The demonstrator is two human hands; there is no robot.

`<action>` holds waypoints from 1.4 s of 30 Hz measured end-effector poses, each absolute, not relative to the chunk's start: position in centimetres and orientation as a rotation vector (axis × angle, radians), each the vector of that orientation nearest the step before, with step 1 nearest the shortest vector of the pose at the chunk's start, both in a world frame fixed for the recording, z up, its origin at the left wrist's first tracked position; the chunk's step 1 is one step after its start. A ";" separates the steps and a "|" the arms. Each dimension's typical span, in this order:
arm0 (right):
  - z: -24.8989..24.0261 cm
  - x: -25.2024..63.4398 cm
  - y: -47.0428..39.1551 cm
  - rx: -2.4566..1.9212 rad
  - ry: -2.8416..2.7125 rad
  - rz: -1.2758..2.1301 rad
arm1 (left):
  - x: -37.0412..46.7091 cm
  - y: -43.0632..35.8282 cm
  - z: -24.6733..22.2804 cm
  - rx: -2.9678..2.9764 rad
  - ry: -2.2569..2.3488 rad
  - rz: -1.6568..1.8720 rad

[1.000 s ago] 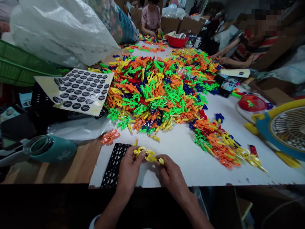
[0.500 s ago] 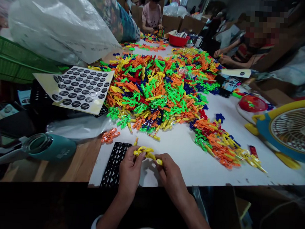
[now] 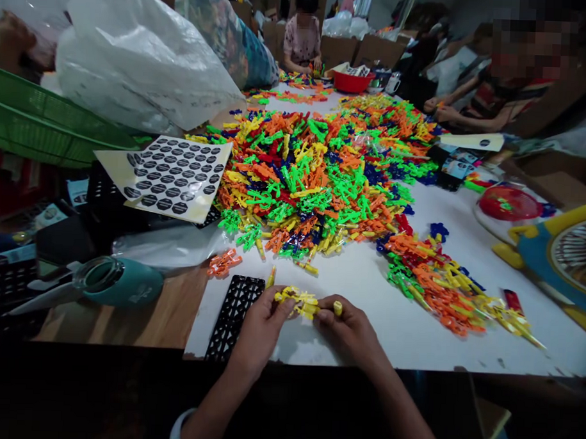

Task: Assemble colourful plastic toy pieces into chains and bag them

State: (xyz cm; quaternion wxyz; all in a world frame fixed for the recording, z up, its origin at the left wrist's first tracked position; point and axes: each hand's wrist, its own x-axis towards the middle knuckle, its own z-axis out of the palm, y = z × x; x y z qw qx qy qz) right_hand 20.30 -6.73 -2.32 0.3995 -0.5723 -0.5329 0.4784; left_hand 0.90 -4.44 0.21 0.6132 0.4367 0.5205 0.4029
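My left hand [image 3: 263, 321] is closed with thumb and fingers around a small cluster of yellow plastic pieces [image 3: 297, 303], held just above the table's front part. From the right, my right hand [image 3: 349, 327] pinches at the same cluster, and a short yellow tube-like piece [image 3: 338, 307] sticks up from its fingers. Whether that tube is joined to the cluster I cannot tell. Beside my left hand lies a black perforated plastic tray [image 3: 232, 313], partly covered by it. A big heap of green, orange, yellow, red and blue plastic pieces [image 3: 299, 181] spreads out beyond both hands.
A smaller mixed pile [image 3: 444, 289] lies to the right, near a blue-and-yellow fan [image 3: 536, 260]. On the left are a teal bottle [image 3: 132, 283], a sheet of black stickers [image 3: 174, 177] and a green basket [image 3: 46, 121]. Other people sit around the far side.
The view has shifted, so everything appears slightly farther right. Both hands still hold the yellow pieces, which have turned between the fingers; the tube end now points more upward.
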 end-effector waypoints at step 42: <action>-1.3 15.5 -6.3 -1.133 -1.960 0.245 | -1.3 -3.0 0.0 1.453 1.423 0.784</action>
